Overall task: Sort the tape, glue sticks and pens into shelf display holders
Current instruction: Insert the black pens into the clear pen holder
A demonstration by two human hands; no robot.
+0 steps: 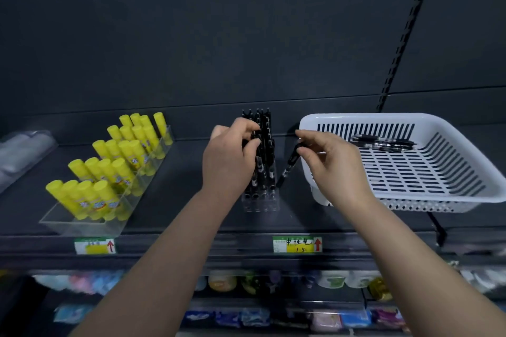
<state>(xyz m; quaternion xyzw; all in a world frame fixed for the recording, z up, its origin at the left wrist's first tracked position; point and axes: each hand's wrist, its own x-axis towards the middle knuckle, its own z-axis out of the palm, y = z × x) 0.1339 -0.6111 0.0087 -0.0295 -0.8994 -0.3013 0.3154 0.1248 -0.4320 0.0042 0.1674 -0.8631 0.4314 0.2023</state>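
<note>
A clear pen holder [260, 204] stands mid-shelf, packed with upright black pens [267, 128]. My left hand [230, 159] curls its fingers around pens in the holder's left side. My right hand [328, 161] pinches the top of one black pen [287, 169], which slants down-left with its tip beside the holder's right edge. A white slotted basket [451, 186] at the right still holds a few black pens [383, 142]. Yellow glue sticks [109, 169] fill a clear stepped tray [79, 224] at the left.
Clear plastic packaging [22, 153] lies at the shelf's far left. Price labels [297, 244] hang on the shelf's front edge. Lower shelves hold colourful packaged goods [221, 282]. A dark back panel rises behind everything.
</note>
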